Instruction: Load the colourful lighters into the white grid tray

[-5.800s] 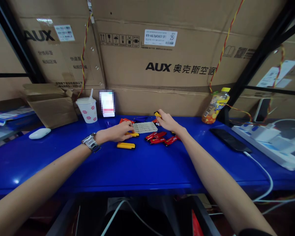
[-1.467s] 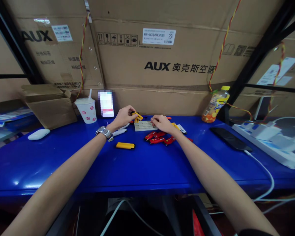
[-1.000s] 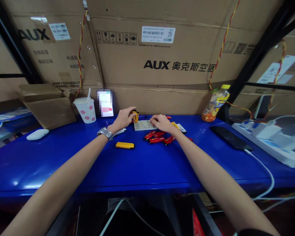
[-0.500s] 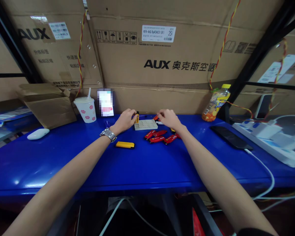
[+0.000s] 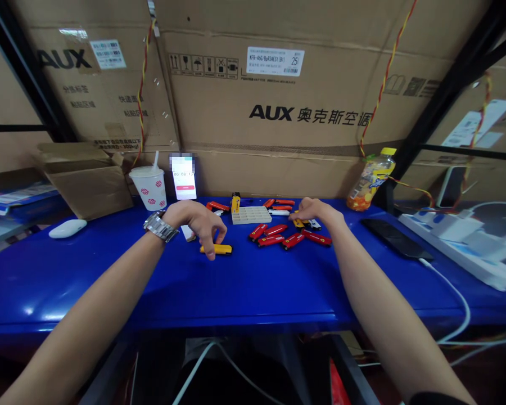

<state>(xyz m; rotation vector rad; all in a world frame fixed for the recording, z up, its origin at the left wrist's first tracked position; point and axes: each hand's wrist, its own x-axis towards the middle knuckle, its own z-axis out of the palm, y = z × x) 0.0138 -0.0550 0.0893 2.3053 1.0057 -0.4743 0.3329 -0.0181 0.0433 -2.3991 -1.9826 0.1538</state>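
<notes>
My left hand (image 5: 198, 224) curves down over a yellow oblong case (image 5: 216, 249) near the table's middle, its fingertips reaching the case without closing around it. A small white piece (image 5: 188, 233) lies just under my left palm. My right hand (image 5: 314, 210) rests right of a white grid tray (image 5: 248, 215), fingers pointing left, nearest a small yellow piece (image 5: 298, 223). A group of red oblong cases (image 5: 276, 236) lies in front of the tray, and more (image 5: 280, 203) lie behind it. A yellow piece (image 5: 235, 203) stands upright at the tray's back left corner.
All of this sits on a blue table (image 5: 253, 287). Along its back stand a paper cup (image 5: 149, 188), a phone showing a timer (image 5: 183, 178) and a juice bottle (image 5: 371, 180). A white mouse (image 5: 67, 228), a black tablet (image 5: 394, 238) and a power strip (image 5: 455, 244) lie at the sides.
My left hand has left the tray and moved down to the yellow case, leaving a yellow piece upright by the tray. My right hand has moved right, uncovering the red cases behind the tray.
</notes>
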